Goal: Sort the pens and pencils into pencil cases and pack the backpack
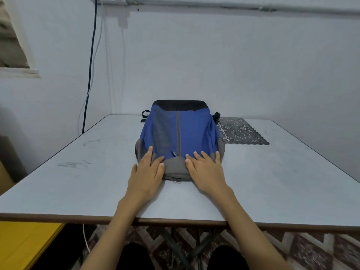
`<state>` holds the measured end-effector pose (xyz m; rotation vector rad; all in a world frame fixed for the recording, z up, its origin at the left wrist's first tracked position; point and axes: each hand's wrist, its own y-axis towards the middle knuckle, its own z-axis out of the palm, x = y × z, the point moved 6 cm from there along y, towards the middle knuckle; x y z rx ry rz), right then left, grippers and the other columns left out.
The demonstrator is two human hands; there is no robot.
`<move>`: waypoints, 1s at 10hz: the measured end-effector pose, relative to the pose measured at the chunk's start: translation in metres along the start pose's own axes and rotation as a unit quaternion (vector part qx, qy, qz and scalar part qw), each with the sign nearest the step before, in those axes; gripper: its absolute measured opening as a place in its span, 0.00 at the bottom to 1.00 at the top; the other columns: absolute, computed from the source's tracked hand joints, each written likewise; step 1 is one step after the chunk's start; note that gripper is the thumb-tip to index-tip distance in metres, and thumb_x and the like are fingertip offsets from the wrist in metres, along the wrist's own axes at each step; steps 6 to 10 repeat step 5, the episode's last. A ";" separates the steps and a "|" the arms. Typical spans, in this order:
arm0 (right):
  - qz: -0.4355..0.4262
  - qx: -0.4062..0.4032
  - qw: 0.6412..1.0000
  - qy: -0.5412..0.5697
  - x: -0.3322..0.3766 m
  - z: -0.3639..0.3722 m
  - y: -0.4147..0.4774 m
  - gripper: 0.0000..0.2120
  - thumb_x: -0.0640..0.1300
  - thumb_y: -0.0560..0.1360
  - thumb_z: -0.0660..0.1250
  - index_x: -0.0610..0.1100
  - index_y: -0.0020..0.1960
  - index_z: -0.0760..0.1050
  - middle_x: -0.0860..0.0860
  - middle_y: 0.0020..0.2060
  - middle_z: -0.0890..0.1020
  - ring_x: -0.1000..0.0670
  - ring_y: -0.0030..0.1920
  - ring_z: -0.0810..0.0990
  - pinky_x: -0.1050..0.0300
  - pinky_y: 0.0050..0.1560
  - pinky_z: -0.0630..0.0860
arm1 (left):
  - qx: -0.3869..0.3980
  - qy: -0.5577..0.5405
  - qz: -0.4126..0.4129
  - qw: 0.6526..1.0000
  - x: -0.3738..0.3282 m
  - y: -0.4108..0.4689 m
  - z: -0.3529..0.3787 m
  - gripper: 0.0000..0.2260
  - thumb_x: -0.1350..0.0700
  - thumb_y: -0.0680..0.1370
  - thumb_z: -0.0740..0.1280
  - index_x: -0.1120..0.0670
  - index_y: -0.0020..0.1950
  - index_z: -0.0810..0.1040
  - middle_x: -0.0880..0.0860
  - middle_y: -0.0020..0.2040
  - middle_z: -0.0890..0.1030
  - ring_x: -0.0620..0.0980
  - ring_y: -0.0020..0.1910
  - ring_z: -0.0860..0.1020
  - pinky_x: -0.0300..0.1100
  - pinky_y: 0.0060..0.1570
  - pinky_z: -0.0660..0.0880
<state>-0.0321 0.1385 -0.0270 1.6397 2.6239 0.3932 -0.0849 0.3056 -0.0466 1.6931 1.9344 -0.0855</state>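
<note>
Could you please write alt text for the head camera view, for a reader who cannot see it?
A person's left hand and right hand rest flat on the near grey end of a blue backpack lying on a table. A dark lace mat lies at its far right.

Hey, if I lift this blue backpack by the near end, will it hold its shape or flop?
Probably flop: the backpack is soft creased fabric, sagging under the left hand and right hand. Lying broad and low on the table, it seems unlikely to roll or tip. On that smooth top it may slide.
</note>
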 end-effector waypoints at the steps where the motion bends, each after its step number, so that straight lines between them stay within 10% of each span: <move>1: 0.007 -0.020 0.999 0.025 -0.002 0.000 -0.008 0.30 0.60 0.80 0.36 0.55 0.76 0.61 0.52 0.76 0.62 0.50 0.77 0.55 0.40 0.74 0.37 | 0.003 -0.002 0.002 1.000 -0.003 -0.012 -0.003 0.22 0.46 0.84 0.46 0.44 0.78 0.58 0.47 0.80 0.43 0.47 0.78 0.50 0.54 0.74 0.54; 3: 0.004 -0.018 0.994 0.105 -0.004 0.003 -0.049 0.44 0.70 0.66 0.25 0.57 0.78 0.46 0.58 0.78 0.45 0.58 0.76 0.38 0.47 0.77 0.44 | 0.005 0.094 0.015 0.995 -0.002 -0.058 0.002 0.35 0.34 0.71 0.36 0.41 0.77 0.36 0.48 0.80 0.40 0.42 0.78 0.53 0.46 0.75 0.54; 4: -0.017 -0.087 0.995 0.041 -0.007 0.011 -0.062 0.37 0.69 0.76 0.33 0.51 0.79 0.46 0.55 0.76 0.58 0.55 0.74 0.54 0.44 0.62 0.75 | -0.063 0.131 0.061 0.988 0.000 -0.069 0.000 0.34 0.40 0.72 0.54 0.47 0.78 0.58 0.53 0.70 0.74 0.40 0.52 0.82 0.41 0.58 0.74; 5: -0.009 -0.123 0.990 0.073 -0.006 0.021 -0.071 0.31 0.65 0.79 0.39 0.52 0.77 0.56 0.54 0.68 0.72 0.52 0.63 0.73 0.47 0.42 0.81 | -0.094 0.083 0.085 0.988 -0.012 -0.078 -0.002 0.22 0.45 0.75 0.53 0.51 0.62 0.78 0.55 0.58 0.83 0.50 0.47 0.85 0.45 0.53 0.66; 10: -0.009 -0.123 0.990 0.073 -0.006 0.021 -0.071 0.31 0.65 0.79 0.39 0.52 0.77 0.56 0.54 0.68 0.72 0.52 0.63 0.73 0.47 0.42 0.81 | -0.094 0.083 0.085 0.988 -0.012 -0.078 -0.002 0.22 0.45 0.75 0.53 0.51 0.62 0.78 0.55 0.58 0.83 0.50 0.47 0.85 0.45 0.53 0.66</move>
